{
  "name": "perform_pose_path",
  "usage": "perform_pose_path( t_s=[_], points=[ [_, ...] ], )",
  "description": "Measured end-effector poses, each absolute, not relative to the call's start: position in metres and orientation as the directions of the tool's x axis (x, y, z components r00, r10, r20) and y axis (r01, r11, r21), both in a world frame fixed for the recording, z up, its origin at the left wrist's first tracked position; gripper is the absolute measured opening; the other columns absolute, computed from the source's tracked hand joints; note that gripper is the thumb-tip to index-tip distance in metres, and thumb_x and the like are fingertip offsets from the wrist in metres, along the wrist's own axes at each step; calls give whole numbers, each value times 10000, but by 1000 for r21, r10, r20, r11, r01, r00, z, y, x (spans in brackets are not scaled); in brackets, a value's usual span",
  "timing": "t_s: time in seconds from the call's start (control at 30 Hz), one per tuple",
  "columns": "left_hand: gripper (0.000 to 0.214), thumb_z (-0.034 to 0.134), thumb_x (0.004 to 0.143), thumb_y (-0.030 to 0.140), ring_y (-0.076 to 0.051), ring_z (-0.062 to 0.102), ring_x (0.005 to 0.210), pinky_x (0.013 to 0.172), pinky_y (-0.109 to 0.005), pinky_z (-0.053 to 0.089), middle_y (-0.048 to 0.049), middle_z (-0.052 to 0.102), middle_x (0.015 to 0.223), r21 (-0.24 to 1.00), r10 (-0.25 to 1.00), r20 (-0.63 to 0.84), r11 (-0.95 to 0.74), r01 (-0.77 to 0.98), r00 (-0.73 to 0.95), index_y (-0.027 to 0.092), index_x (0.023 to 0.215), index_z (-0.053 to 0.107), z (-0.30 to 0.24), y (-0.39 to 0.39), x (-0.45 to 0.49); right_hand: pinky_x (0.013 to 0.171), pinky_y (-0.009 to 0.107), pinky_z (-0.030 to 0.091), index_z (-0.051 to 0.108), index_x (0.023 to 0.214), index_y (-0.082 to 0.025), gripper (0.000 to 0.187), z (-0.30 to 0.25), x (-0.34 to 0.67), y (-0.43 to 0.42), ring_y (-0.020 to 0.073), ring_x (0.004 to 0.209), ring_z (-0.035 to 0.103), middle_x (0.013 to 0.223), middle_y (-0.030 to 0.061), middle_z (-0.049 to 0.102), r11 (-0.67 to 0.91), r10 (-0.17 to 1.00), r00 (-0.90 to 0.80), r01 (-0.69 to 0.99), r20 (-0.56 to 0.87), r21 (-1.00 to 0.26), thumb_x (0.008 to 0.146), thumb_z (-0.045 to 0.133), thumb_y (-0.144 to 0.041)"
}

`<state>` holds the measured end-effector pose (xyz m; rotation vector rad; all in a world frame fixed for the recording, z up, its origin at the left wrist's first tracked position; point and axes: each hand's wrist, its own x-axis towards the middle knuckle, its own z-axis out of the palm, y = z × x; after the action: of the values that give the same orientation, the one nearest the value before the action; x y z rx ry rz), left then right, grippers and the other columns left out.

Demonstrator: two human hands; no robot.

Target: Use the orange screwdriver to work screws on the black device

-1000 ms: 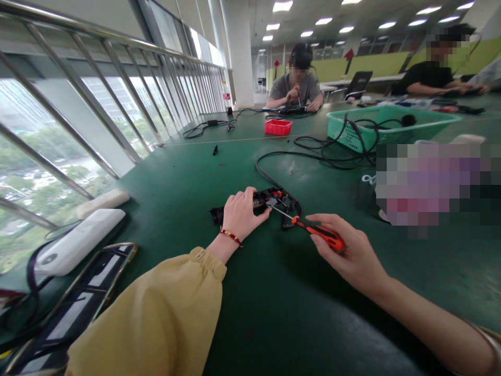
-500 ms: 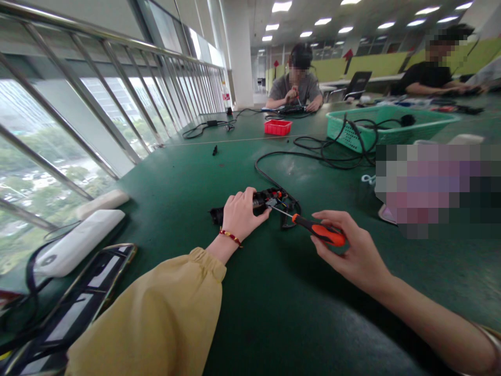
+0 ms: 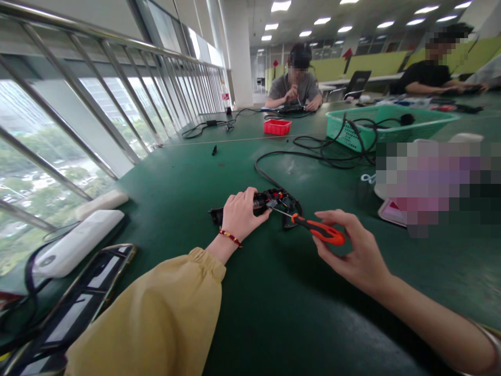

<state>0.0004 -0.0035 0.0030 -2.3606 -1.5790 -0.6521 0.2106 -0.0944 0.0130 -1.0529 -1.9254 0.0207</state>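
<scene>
My left hand (image 3: 243,214) is wrapped over a black corded tool (image 3: 260,202) on the table. Its right end is open, with red and metallic inner parts showing; a black loop-shaped part lies at that end. The palm and fingers cover much of the body. Between the thumb and fingers of my right hand (image 3: 354,253) is the orange-and-black handle of a screwdriver (image 3: 319,228). The shaft points left, and its tip meets the tool's exposed end beside my left thumb. I cannot make out exactly what the tip touches.
A black cord runs from the tool towards a green basket (image 3: 354,136). Further back stand a red tray (image 3: 277,127) and a small black piece (image 3: 214,150). At left lie a white power bank-like block (image 3: 80,243) and a phone-like dark panel (image 3: 84,300). Two people sit beyond.
The screwdriver handle has turned slightly about its axis, and the right fingers have shifted a little. My left hand stays in place on the black corded tool.
</scene>
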Motion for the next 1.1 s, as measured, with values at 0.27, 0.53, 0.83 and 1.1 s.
perform_pose_path(
  t_s=[0.27, 0.53, 0.83, 1.1],
  points=[
    [402, 471, 796, 465, -237, 580, 837, 715, -338, 396, -69, 615, 882, 17, 840, 407, -399, 917, 358, 157, 1050, 430, 6, 2, -5, 758, 331, 451, 497, 1102, -255, 313, 11, 210, -92, 143, 747, 592, 909, 12, 643, 609, 777, -397, 671, 489, -423, 793, 534, -233],
    [359, 468, 825, 361, -212, 595, 869, 723, -300, 437, -71, 616, 966, 126, 926, 180, -357, 926, 332, 173, 1124, 407, 24, -2, -26, 780, 324, 393, 514, 870, -202, 166, 12, 206, -91, 137, 765, 549, 860, 13, 585, 599, 796, -562, 671, 227, -438, 731, 479, -117],
    [349, 478, 803, 420, -251, 596, 905, 706, -314, 433, -51, 620, 1019, 57, 968, 248, 32, 998, -45, 216, 1085, 504, 35, -34, -91, 794, 323, 369, 526, 912, -221, 181, 15, 208, -96, 146, 806, 548, 886, 4, 604, 646, 744, -646, 632, 171, -427, 758, 463, -151],
    [360, 478, 800, 378, -285, 560, 904, 662, -350, 428, -92, 559, 1059, -50, 786, 533, 398, 916, -313, 194, 1106, 525, 49, -50, -149, 825, 337, 372, 536, 977, -225, 219, 17, 208, -98, 151, 864, 563, 975, 11, 615, 642, 743, -655, 637, 139, -427, 780, 460, -169]
  ],
)
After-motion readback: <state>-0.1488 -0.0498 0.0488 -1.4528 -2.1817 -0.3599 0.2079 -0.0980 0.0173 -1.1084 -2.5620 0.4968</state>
